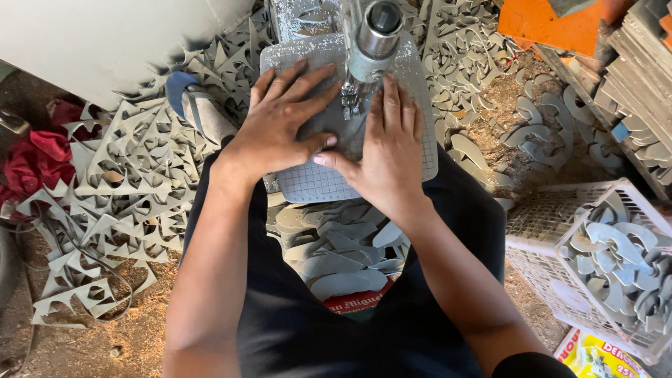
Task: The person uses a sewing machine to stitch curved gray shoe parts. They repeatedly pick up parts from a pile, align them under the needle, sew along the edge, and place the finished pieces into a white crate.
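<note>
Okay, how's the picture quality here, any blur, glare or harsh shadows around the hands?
In the head view, daylight is soft and even, with no harsh shadows; the left hand and right hand are sharp on the grey sheet; the metal machine head shows mild glare; the edges bow slightly from the wide lens.
</note>
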